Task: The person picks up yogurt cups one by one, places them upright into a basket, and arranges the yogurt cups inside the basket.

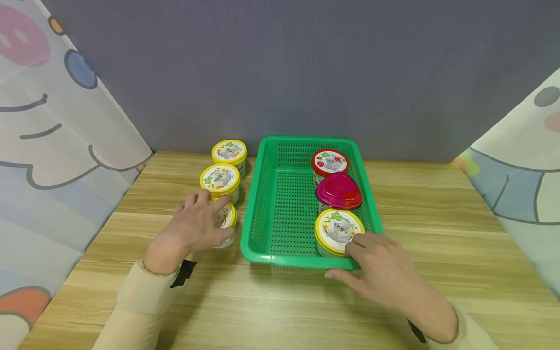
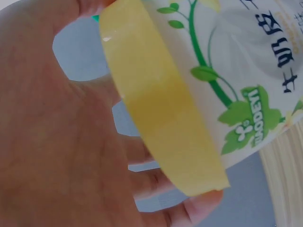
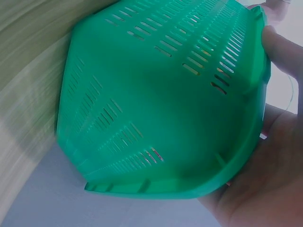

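Note:
My left hand (image 1: 192,228) curls its fingers and thumb round a yellow-lidded tub (image 1: 224,218), the nearest of three standing left of the basket. In the left wrist view the tub's yellow lid edge (image 2: 147,99) lies between thumb and fingertips. At the basket's near right corner, my right hand (image 1: 382,270) grips the rim of the green basket (image 1: 280,259), thumb outside and fingers reaching over. Those fingers lie against or close by a yellow-lidded tub (image 1: 339,231) inside; contact is unclear. The right wrist view shows the basket's slotted outer wall (image 3: 156,90).
Behind the held tub stand two more yellow-lidded tubs, a middle one (image 1: 220,179) and a far one (image 1: 229,151). Along the basket's right side are a red-lidded tub (image 1: 330,162) and a tub with a pink lid (image 1: 339,190). A grey panel (image 1: 297,73) rises behind the wooden table (image 1: 437,233).

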A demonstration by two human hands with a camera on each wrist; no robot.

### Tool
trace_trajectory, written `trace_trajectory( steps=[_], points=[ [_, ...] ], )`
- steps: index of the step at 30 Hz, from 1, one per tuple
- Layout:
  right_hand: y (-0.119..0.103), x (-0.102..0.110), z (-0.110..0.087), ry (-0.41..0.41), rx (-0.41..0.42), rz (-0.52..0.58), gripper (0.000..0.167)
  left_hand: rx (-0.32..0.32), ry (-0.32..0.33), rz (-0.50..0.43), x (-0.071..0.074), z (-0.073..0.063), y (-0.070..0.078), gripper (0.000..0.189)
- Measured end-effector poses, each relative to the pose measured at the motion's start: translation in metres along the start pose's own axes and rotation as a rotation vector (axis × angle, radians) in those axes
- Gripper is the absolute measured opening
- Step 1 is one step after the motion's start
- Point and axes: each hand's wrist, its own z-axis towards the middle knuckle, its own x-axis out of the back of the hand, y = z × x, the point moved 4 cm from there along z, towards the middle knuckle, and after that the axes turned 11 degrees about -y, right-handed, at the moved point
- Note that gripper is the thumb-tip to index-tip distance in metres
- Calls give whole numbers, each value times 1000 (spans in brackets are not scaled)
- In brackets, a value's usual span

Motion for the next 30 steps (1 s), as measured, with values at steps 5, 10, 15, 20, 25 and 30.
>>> trace_trajectory(
  steps=[5, 10, 15, 20, 25, 30],
  points=[
    [0, 0, 0, -2, -1, -2, 55, 2, -7, 5, -2, 3, -1, 73],
    [0, 1, 0, -10, -4, -9, 55, 6, -17, 10, -5, 7, -2, 74],
    [-1, 1, 1, -9, -2, -11, 54, 18, -39, 0, -9, 10, -3, 76],
    [-1, 1, 0, -9, -3, -10, 55, 26, -43, -3, -9, 10, -3, 78],
    [-1, 1, 1, -7, 2, -5, 54, 20, -44, 11, -8, 10, 1, 76],
    [-1, 1, 1, -8, 5, -3, 53, 9, -38, 15, -8, 10, 4, 75]
  ],
)
